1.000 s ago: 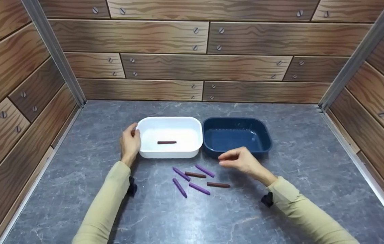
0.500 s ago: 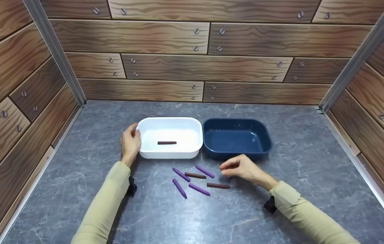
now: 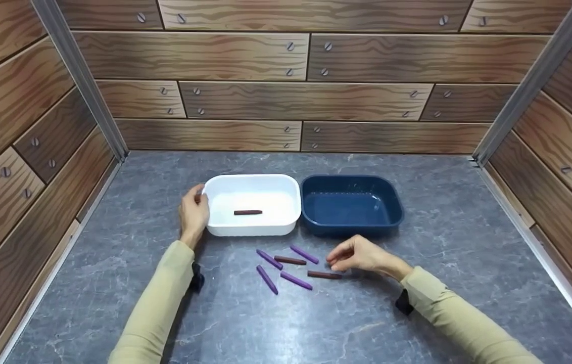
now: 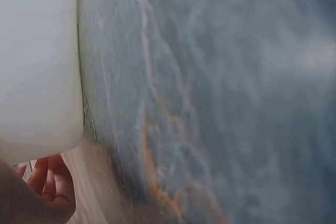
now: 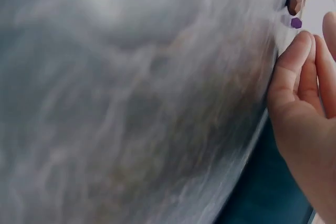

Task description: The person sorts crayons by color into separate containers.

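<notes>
In the head view my left hand [image 3: 193, 212] holds the left end of a white rectangular dish [image 3: 253, 230]. One brown crayon [image 3: 248, 212] lies inside that dish. My right hand [image 3: 362, 254] hovers just above a second brown crayon [image 3: 322, 275] on the table, thumb and forefinger slightly parted with nothing between them. Another brown crayon [image 3: 290, 260] lies among several purple crayons [image 3: 296, 280] in front of the dishes. The left wrist view shows curled fingers [image 4: 52, 182] at the white dish's end. Crayon ends [image 5: 296, 23] appear beyond the fingertips in the right wrist view.
A dark blue dish [image 3: 351, 228] stands against the white one on its right. Both sit on a grey marbled tabletop [image 3: 245, 323]. Wood-patterned walls [image 3: 286, 98] enclose the back and both sides.
My right hand has come down from the front rim of the blue dish toward the nearest brown crayon, its thumb and forefinger parting a little. My left hand and the crayons stay in place.
</notes>
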`<control>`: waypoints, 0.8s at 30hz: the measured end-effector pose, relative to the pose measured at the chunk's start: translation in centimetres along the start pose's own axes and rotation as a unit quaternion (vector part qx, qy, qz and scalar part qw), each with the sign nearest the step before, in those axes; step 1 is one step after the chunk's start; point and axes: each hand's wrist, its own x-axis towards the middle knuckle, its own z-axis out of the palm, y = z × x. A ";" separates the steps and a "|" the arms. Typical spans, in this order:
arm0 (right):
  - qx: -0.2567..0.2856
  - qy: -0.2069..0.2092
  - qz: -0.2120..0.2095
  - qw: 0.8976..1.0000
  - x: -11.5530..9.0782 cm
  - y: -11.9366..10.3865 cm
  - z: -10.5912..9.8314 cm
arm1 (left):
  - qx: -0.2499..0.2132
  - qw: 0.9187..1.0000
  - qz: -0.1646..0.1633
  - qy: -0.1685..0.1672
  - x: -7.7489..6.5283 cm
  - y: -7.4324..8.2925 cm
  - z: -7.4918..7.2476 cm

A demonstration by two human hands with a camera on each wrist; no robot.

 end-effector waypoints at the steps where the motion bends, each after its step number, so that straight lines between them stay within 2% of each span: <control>1: 0.000 -0.003 0.000 1.000 0.0 0.0 0.0 | -0.002 1.000 -0.001 0.001 0.0 0.0 0.0; 9: -0.015 -0.012 -0.001 1.000 -0.2 0.0 0.1 | 0.002 1.000 -0.013 -0.005 -0.1 0.0 0.0; 15: -0.038 -0.017 -0.008 0.999 -0.2 0.2 0.2 | 0.007 1.000 -0.008 -0.002 -0.1 -0.1 0.0; 24: -0.085 -0.039 -0.036 0.995 -0.2 0.2 0.4 | 0.009 1.000 -0.003 -0.005 0.0 0.0 -0.2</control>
